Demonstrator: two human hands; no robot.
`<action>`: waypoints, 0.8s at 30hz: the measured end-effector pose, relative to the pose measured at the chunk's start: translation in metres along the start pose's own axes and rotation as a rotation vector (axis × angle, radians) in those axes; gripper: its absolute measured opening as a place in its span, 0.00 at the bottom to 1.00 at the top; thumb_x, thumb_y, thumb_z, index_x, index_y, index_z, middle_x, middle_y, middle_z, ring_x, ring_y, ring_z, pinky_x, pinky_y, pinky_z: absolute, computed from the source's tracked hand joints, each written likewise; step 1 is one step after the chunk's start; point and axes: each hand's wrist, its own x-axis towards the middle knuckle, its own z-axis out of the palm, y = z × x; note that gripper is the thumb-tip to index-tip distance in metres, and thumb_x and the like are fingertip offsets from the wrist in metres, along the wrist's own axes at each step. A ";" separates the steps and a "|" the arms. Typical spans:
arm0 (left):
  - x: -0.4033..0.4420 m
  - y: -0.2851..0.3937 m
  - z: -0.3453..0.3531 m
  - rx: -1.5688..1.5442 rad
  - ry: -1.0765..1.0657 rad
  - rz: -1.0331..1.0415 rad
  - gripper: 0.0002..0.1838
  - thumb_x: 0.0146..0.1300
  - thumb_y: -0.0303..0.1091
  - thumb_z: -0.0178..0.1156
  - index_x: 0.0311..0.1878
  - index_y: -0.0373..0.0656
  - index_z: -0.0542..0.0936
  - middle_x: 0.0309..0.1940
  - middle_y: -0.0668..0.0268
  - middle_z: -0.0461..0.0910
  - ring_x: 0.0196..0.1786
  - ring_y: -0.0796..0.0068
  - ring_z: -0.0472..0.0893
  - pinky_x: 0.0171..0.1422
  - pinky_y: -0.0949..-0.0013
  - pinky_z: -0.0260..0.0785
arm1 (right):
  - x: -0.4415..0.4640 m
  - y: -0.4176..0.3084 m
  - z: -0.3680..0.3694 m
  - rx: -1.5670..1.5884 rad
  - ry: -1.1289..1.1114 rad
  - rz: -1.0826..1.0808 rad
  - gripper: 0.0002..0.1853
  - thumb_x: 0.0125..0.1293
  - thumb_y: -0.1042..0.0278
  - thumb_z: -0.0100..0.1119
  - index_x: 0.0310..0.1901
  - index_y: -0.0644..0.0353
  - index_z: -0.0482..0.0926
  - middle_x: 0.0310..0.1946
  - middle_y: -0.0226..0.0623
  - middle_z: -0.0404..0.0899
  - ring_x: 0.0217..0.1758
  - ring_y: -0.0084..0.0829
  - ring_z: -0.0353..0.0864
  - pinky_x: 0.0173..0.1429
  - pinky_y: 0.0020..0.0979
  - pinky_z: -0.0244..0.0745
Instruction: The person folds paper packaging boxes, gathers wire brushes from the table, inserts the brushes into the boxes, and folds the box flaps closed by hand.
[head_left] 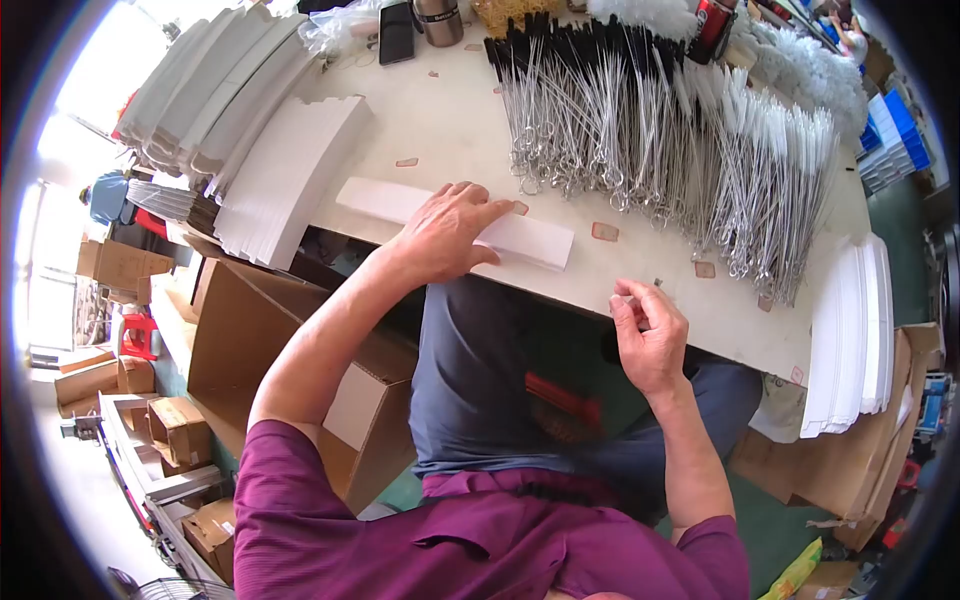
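A long, narrow white box [525, 240] lies slantwise near the front edge of the worktable. My left hand [445, 232] lies across its middle, fingers over the far side and thumb on the near side, gripping it. The part under my palm is hidden. Just past the table's front edge, to the right of the box, my right hand [652, 335] hovers with fingers curled in and the thumb close to the index finger. Nothing shows between them.
Many wire-handled brushes [600, 120], black- and white-bristled, lie across the back right. White flat cartons [290, 180] are stacked at left, more white strips [850, 340] at right. A phone [396, 33], a metal flask [438, 22] and a can [711, 30] stand behind. An open cardboard box [250, 350] sits below.
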 end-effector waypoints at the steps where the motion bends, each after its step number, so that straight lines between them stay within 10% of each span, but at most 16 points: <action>1: 0.004 -0.004 0.000 -0.006 0.010 -0.006 0.40 0.56 0.36 0.77 0.74 0.45 0.74 0.66 0.52 0.76 0.68 0.48 0.74 0.71 0.49 0.68 | 0.000 0.004 0.000 -0.005 -0.008 -0.009 0.11 0.70 0.73 0.68 0.50 0.68 0.85 0.40 0.42 0.87 0.29 0.27 0.83 0.34 0.29 0.80; 4: 0.024 -0.020 0.006 -0.129 0.205 0.144 0.34 0.57 0.39 0.78 0.67 0.42 0.80 0.61 0.50 0.82 0.63 0.49 0.81 0.67 0.51 0.73 | 0.003 0.007 0.001 -0.031 -0.023 -0.009 0.07 0.69 0.75 0.67 0.46 0.66 0.86 0.35 0.39 0.86 0.27 0.27 0.82 0.32 0.27 0.77; 9: 0.104 -0.042 0.005 -0.417 0.424 -0.305 0.27 0.58 0.55 0.72 0.42 0.35 0.90 0.35 0.46 0.89 0.40 0.49 0.89 0.52 0.54 0.81 | 0.003 0.017 0.011 -0.060 0.048 0.025 0.05 0.69 0.73 0.69 0.43 0.63 0.86 0.31 0.36 0.85 0.24 0.26 0.80 0.30 0.27 0.74; 19: 0.138 -0.042 -0.009 -0.545 0.411 -0.387 0.20 0.57 0.45 0.74 0.33 0.32 0.86 0.26 0.56 0.85 0.24 0.69 0.85 0.33 0.64 0.82 | 0.002 0.014 0.009 -0.065 0.055 0.039 0.04 0.67 0.73 0.70 0.40 0.61 0.86 0.30 0.36 0.85 0.24 0.26 0.80 0.29 0.27 0.73; 24: 0.120 -0.046 -0.040 -1.192 0.289 -0.382 0.17 0.65 0.42 0.74 0.35 0.36 0.82 0.26 0.62 0.84 0.23 0.74 0.83 0.28 0.70 0.80 | 0.048 -0.008 0.005 -0.182 -0.025 -0.228 0.07 0.65 0.74 0.70 0.43 0.64 0.85 0.35 0.41 0.86 0.34 0.38 0.86 0.39 0.36 0.80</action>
